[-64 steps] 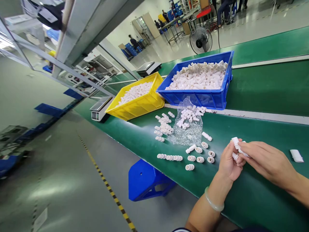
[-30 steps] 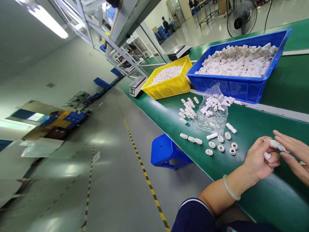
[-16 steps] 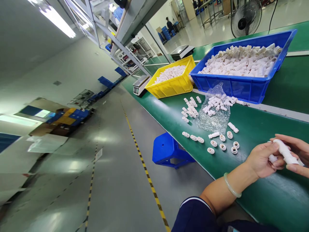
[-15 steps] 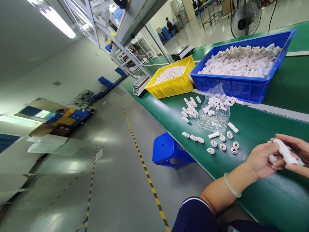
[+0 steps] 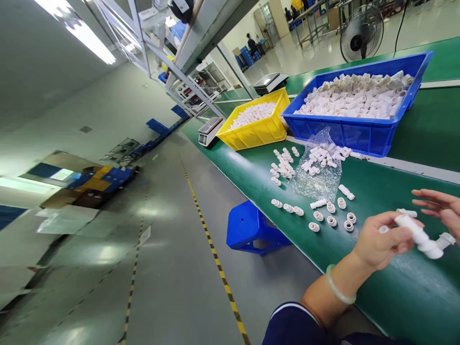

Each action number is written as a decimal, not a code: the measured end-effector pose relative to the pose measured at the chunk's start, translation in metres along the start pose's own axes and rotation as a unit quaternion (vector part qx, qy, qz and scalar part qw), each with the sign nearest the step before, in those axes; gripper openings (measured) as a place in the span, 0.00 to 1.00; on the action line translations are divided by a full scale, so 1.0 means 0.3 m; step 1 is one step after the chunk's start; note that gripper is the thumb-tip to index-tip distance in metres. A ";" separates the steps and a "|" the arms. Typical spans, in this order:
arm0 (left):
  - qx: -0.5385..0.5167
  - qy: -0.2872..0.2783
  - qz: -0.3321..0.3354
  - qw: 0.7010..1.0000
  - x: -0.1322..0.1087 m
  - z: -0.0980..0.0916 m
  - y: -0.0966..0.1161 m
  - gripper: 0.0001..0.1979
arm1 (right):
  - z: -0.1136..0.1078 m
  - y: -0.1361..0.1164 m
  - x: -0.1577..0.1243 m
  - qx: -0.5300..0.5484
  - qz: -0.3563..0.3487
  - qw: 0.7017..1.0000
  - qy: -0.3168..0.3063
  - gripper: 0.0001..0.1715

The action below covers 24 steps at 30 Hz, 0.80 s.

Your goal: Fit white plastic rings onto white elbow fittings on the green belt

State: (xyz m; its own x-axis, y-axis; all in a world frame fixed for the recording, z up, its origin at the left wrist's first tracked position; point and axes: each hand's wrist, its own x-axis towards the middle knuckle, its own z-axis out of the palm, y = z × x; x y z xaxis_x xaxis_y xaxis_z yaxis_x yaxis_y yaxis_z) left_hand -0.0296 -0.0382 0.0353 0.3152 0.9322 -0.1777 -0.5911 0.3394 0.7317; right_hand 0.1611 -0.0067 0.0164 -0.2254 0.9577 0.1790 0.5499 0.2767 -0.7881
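Observation:
My left hand (image 5: 379,242), with a pale bangle on its wrist, is closed round one end of a white plastic pipe fitting (image 5: 420,236) above the green belt (image 5: 395,297). My right hand (image 5: 440,206) is at the right edge, fingers stretched out, just beyond the fitting's far end and holding nothing. Several small white rings and short tubes (image 5: 330,214) lie on the belt to the left of my hands. A clear plastic bag (image 5: 316,175) with more white pieces lies behind them.
A blue bin (image 5: 355,132) full of white tube pieces and a yellow bin (image 5: 257,132) of smaller white parts stand at the back. Two scales (image 5: 210,130) sit near them. A blue stool (image 5: 251,227) stands under the belt's edge. A fan (image 5: 361,33) and people are far off.
My right hand has let go of the fitting and opened, drawing away to the right. My left hand now holds the fitting alone, turned so its bent end points right.

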 end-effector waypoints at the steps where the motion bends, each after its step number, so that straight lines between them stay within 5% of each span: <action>1: 0.052 0.024 0.048 0.997 -0.053 -0.009 0.036 0.24 | 0.007 0.000 0.011 -0.007 0.018 1.000 -0.018 0.22; 3: 0.185 0.119 0.198 0.955 -0.174 -0.050 0.112 0.19 | 0.042 -0.018 0.046 -0.041 -0.011 0.998 -0.055 0.19; 5: 0.305 0.235 0.312 0.868 -0.291 -0.118 0.178 0.15 | 0.104 -0.058 0.100 -0.075 -0.133 0.985 -0.082 0.19; 8: 0.441 0.400 0.342 0.727 -0.406 -0.253 0.233 0.09 | 0.230 -0.136 0.200 -0.133 -0.307 0.936 -0.111 0.20; 10: 0.496 0.459 0.307 0.670 -0.431 -0.348 0.234 0.08 | 0.315 -0.180 0.261 -0.185 -0.356 0.906 -0.134 0.18; 12: 0.534 0.474 0.260 0.650 -0.424 -0.432 0.213 0.10 | 0.385 -0.208 0.303 -0.219 -0.375 0.887 -0.155 0.16; 17: 0.581 0.421 0.176 0.674 -0.372 -0.553 0.141 0.09 | 0.463 -0.213 0.335 -0.225 -0.376 0.881 -0.179 0.12; 21: 0.572 0.434 0.179 0.672 -0.368 -0.576 0.126 0.14 | 0.423 -0.209 0.330 -0.178 -0.341 0.907 -0.174 0.14; 24: 0.569 0.461 0.248 0.634 -0.388 -0.537 0.140 0.19 | 0.345 -0.244 0.307 -0.069 -0.265 0.949 -0.158 0.18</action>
State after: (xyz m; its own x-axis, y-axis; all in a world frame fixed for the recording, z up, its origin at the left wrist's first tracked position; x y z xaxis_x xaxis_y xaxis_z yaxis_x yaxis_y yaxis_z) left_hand -0.2107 -0.1121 -0.0191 -0.5781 0.7441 0.3349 0.6370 0.1550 0.7551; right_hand 0.0169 0.0531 0.0296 -0.7181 0.6149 0.3258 0.3861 0.7416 -0.5486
